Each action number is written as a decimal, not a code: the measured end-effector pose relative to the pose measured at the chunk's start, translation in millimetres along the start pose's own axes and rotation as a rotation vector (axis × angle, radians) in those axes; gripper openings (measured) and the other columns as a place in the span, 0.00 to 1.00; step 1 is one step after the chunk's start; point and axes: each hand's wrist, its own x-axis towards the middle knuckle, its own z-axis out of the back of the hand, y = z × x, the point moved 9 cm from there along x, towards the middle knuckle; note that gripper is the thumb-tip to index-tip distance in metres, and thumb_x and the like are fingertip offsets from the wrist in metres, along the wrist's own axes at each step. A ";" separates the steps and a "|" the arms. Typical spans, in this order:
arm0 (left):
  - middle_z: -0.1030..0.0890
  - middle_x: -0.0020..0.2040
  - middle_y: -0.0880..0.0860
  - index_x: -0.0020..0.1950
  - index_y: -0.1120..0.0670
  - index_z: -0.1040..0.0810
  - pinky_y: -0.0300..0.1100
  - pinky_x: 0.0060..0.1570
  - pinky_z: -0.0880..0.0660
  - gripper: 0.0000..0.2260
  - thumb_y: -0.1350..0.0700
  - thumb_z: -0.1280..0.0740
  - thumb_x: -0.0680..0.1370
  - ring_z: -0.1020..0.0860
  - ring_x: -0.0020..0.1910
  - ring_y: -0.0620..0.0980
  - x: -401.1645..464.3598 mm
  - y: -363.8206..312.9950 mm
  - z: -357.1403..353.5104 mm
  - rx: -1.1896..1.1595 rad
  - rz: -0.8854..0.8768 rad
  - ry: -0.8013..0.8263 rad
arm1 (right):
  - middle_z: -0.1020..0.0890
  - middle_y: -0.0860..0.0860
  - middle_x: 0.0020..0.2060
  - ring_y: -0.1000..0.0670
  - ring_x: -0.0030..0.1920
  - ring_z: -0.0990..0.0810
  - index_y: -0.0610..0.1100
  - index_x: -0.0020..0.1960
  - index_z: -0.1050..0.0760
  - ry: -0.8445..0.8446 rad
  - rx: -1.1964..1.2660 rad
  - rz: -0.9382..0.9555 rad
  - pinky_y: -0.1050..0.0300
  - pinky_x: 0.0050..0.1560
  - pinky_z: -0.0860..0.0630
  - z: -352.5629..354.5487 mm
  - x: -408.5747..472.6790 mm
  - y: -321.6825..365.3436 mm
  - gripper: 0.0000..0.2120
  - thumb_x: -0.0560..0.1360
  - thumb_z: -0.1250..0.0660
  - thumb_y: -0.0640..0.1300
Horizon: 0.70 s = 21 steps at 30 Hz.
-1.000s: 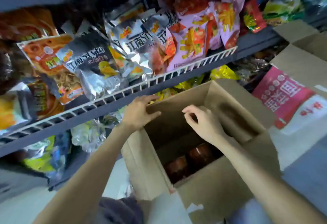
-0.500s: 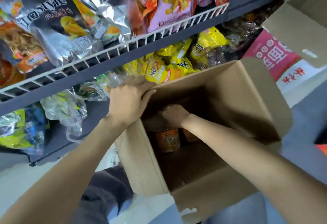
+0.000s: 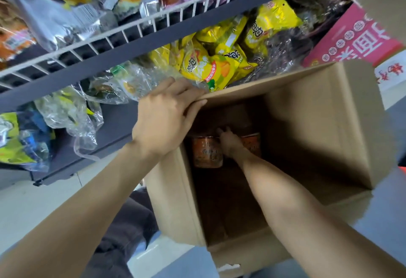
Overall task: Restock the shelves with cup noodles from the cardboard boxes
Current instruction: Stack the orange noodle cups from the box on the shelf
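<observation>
Here, the open box [image 3: 307, 137] stands on the floor, its far edge just under the lower shelf [image 3: 103, 137] at 12 o'clock. The left hand [image 3: 162, 119] grips this far edge at 10 o'clock, fingers curled over the flap. The right hand [image 3: 228, 141] reaches deep inside, between 2 cups [image 3: 207, 152]; if it holds one, I cannot tell. Yellow bags [image 3: 211, 66] and clear bags [image 3: 70, 110] crowd the shelf, touching the box edge. A pink box [image 3: 356, 40] stands at 1 o'clock. The near half of the box floor is bare.
</observation>
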 end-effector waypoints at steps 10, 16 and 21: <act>0.20 0.44 0.50 0.53 0.51 0.18 0.37 0.38 0.36 0.08 0.53 0.35 0.79 0.29 0.44 0.48 -8.1 -4.1 3.9 0.004 0.020 -0.008 | 0.53 0.37 0.76 0.39 0.76 0.49 0.42 0.78 0.59 -0.110 0.267 -0.205 0.46 0.73 0.47 -27.8 -14.9 31.8 0.50 0.71 0.36 0.66; 0.20 0.43 0.50 0.51 0.52 0.18 0.41 0.36 0.33 0.07 0.53 0.35 0.79 0.28 0.44 0.48 -13.0 5.0 5.7 0.013 0.052 -0.026 | 0.47 0.31 0.72 0.34 0.71 0.41 0.54 0.77 0.64 -0.072 -0.056 -0.011 0.44 0.70 0.40 -37.0 5.0 28.2 0.50 0.71 0.30 0.58; 0.20 0.43 0.50 0.51 0.52 0.18 0.44 0.34 0.31 0.07 0.53 0.35 0.79 0.28 0.44 0.49 -15.5 5.9 6.0 0.011 0.044 -0.044 | 0.38 0.36 0.70 0.38 0.67 0.34 0.47 0.74 0.43 -0.145 -0.048 -0.007 0.48 0.68 0.39 -19.4 1.3 23.8 0.41 0.68 0.27 0.56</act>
